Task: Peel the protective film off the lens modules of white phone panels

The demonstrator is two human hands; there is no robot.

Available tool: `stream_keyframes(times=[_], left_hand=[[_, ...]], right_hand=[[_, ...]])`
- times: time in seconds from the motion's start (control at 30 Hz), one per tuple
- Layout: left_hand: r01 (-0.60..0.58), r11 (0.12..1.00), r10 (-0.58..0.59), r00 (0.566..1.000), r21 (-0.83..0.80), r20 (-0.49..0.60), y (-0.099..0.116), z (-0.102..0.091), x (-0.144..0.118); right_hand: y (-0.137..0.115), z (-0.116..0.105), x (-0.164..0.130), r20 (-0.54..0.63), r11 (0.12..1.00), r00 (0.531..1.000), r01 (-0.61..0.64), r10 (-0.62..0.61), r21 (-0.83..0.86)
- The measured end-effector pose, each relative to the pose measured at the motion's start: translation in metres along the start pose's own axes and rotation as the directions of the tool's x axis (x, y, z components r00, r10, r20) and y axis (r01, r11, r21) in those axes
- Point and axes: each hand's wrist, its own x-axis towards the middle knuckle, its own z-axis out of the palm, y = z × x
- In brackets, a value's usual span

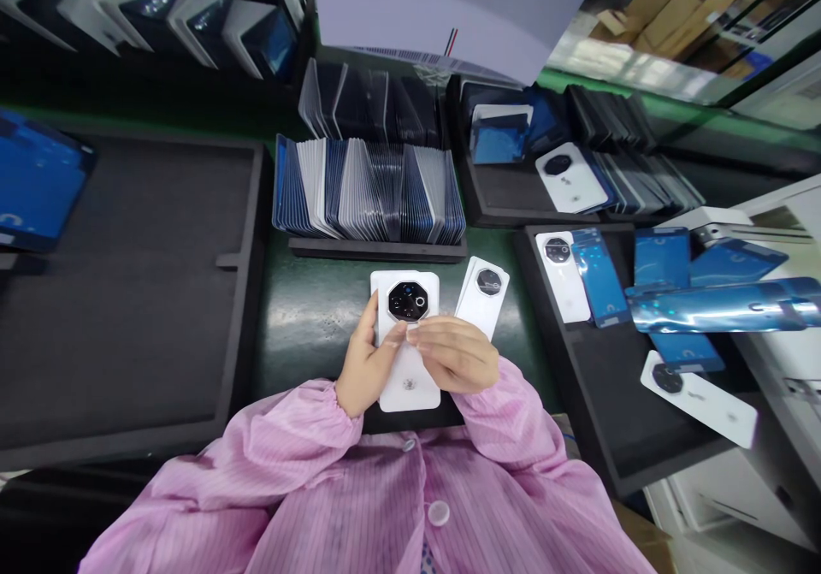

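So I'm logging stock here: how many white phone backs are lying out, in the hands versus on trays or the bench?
Held by left hand and right hand: 1 white back
On the bench: 1
On the right trays: 3
Total: 5

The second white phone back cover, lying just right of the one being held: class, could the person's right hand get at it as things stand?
Probably yes. The second white back cover lies uncovered just beyond the right hand, nothing between; that hand would first have to leave the held cover.
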Motion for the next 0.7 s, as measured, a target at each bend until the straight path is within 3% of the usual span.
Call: stream_keyframes(times=[0.07,0.13,0.23,0.3,0.4,0.5,0.63,0.7], left_hand=[[0.037,0.999,-0.037,0.999,-0.023,0.000,0.002,0.001,0.000],[0.098,0.992,-0.098,0.995,-0.078,0.010,0.004,0.003,-0.001],[0.199,0.963,-0.196,0.980,-0.182,0.031,0.005,0.005,-0.004],[0.236,0.945,-0.229,0.972,-0.225,0.059,0.004,0.006,-0.006],[0.239,0.939,-0.226,0.971,-0.247,0.081,0.001,0.006,-0.008],[0.193,0.953,-0.189,0.981,-0.233,0.038,0.000,0.006,-0.008],[0.163,0.963,-0.169,0.986,-0.214,-0.011,0.002,0.005,-0.006],[0.189,0.954,-0.198,0.980,-0.232,-0.013,0.003,0.005,-0.004]], right_hand=[[0.000,0.000,0.000,-0.011,0.997,0.999,-0.052,0.051,-0.058],[0.000,-0.002,-0.001,-0.047,0.955,0.972,-0.234,0.229,-0.181],[0.001,-0.004,-0.001,-0.072,0.779,0.816,-0.571,0.574,-0.258],[0.001,-0.006,-0.001,-0.028,0.719,0.738,-0.664,0.674,-0.203],[0.002,-0.009,0.000,-0.029,0.735,0.742,-0.668,0.670,-0.117],[0.010,-0.024,-0.006,-0.207,0.729,0.718,-0.684,0.665,-0.032],[0.037,-0.064,-0.034,-0.541,0.679,0.532,-0.728,0.651,0.101],[0.051,-0.081,-0.053,-0.575,0.635,0.481,-0.768,0.662,0.089]])
